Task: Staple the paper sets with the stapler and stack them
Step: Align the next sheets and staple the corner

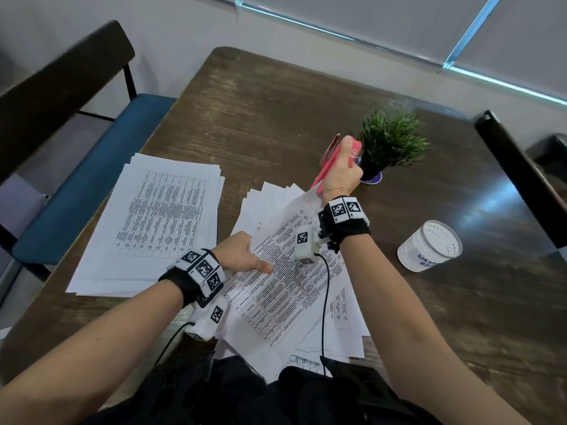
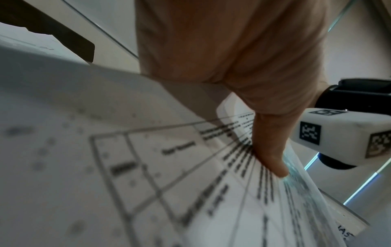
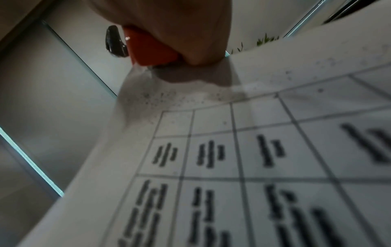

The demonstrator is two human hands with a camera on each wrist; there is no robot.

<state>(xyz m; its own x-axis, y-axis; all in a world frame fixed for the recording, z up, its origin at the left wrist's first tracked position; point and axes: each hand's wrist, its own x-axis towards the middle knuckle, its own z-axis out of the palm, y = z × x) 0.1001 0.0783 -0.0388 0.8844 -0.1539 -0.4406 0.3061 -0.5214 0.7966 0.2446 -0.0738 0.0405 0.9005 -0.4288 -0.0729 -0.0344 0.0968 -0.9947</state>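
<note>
Fingers of our right hand [image 1: 339,174] curl round the red stapler [image 1: 326,162], its mouth clamped on the far corner of the paper set [image 1: 288,271]. Our left hand [image 1: 242,253] pinches that set's near-left edge, thumb on top, lifting it above the loose sheets [image 1: 267,194]; a stapled stack [image 1: 159,222] lies left of those fingers.

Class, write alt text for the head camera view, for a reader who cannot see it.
The right hand grips a red stapler at the far corner of a lifted paper set, which the left hand holds by its edge. A neat paper stack lies left on the wooden table.
</note>
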